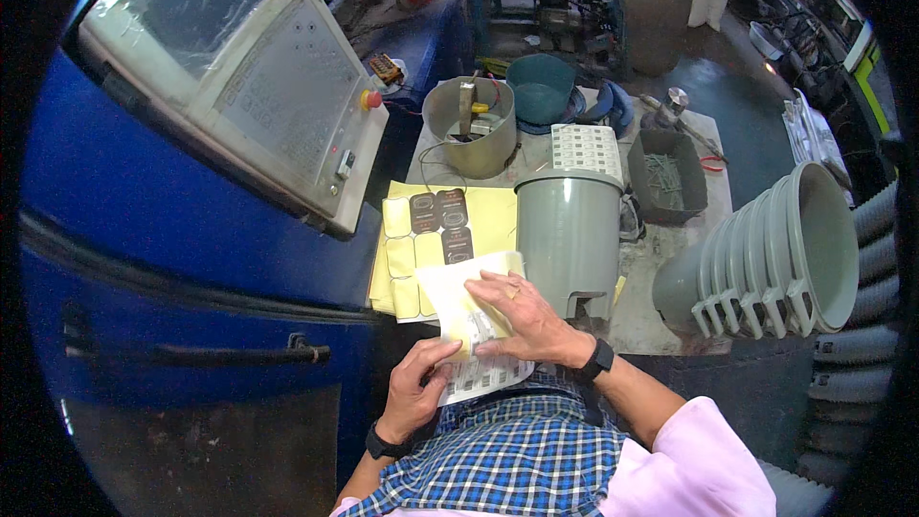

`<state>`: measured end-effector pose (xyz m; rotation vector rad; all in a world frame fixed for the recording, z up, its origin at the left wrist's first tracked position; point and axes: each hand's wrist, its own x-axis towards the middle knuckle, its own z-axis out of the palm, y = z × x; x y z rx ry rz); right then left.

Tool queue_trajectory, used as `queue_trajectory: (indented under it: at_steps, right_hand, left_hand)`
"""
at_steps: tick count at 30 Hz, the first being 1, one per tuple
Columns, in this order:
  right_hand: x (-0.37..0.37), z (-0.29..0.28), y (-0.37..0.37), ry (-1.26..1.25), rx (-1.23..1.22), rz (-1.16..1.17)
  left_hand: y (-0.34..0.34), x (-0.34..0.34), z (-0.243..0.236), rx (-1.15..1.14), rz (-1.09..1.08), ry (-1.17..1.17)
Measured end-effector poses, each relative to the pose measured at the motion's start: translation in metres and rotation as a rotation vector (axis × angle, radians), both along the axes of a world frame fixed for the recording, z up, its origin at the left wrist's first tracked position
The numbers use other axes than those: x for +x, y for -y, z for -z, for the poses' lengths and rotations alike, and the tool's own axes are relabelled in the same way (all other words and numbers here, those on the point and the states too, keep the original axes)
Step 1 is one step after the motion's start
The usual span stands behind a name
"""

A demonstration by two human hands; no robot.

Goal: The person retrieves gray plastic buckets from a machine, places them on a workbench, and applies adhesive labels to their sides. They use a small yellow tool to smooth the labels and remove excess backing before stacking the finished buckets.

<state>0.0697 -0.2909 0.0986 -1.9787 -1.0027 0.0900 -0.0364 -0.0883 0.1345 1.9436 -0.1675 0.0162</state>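
Observation:
In front of my body I have a white and pale yellow label sheet (443, 285), with small printed labels along its lower end. My left hand (414, 393) pinches its left edge between thumb and bent fingers. Over its upper right side lies my right hand (522, 316), its thumb and fingers closing on the sheet; what is under the fingers is hidden. Just beyond is a stack of yellow sticker sheets (402, 220) with dark labels. An upturned grey bucket (569, 230) stands to the right of it.
Nested grey buckets (675, 287) lie tilted at the right. Behind are a round grey pot (469, 158) holding tools, a teal tub (539, 86), a printed label sheet (586, 146) and a dark square bin (665, 211). A machine control panel (287, 86) rises at the left.

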Motion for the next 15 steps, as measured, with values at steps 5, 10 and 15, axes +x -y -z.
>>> queue_trajectory:
  at_steps: [5, 10, 15]
  right_hand:
    - [-0.018, 0.006, -0.001, -0.147, 0.042, -0.218]
    - [-0.022, 0.003, 0.011, 0.003, 0.098, -0.024]
    - [-0.023, -0.010, 0.023, -0.254, 0.112, -0.001]
  left_hand:
    - [-0.003, -0.028, -0.007, -0.059, 0.043, -0.066]
    - [-0.008, -0.037, -0.010, -0.262, 0.132, -0.282]
    - [-0.003, -0.033, -0.029, -0.098, 0.272, -0.341]
